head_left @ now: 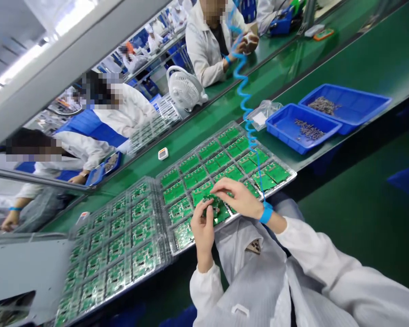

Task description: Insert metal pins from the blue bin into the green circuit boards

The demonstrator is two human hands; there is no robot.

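a strip of bare green bench point(141, 164) runs behind the left tray point(162, 227) and right tray point(291, 176), interrupted by a small white device point(162, 154). a coiled blue cord point(242, 88) hangs over the right tray to the right hand point(237, 198), obstructing sideways passage. further right, a clear bag point(266, 111) and 2 blue bins point(301, 146) take up space.

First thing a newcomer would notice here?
The bright blue coiled cord, dropping to the strap on the right wrist. Next, rows of green boards in trays along the bench, then two blue bins of small parts at right.
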